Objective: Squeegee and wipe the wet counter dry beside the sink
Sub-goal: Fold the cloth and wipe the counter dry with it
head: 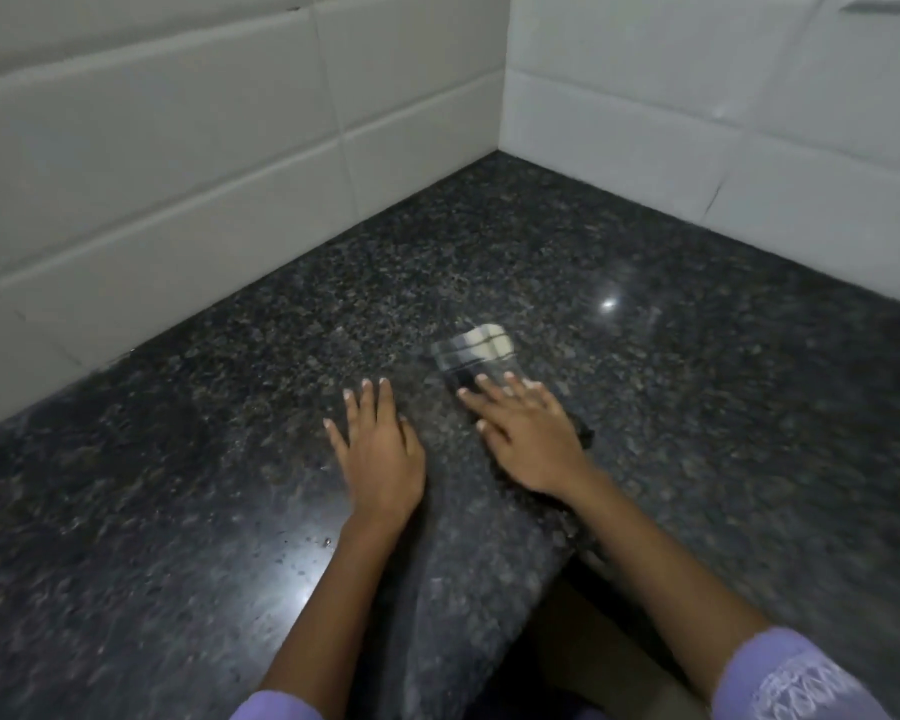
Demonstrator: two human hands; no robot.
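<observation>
A dark speckled granite counter (489,262) fills the view and runs into a tiled corner. My right hand (526,433) lies flat, fingers spread, pressing on a checked cloth (476,348); the cloth's pale and dark end sticks out beyond the fingertips, blurred by motion. My left hand (378,449) rests palm down on the bare counter just left of it, fingers apart, holding nothing. A few small water droplets (302,550) dot the stone near my left wrist. No squeegee and no sink are in view.
White wall tiles (178,137) bound the counter on the left and at the back right (723,106), meeting in a corner. The counter's front edge (489,605) drops off between my forearms. A lamp's bright reflection (608,304) glints on the stone.
</observation>
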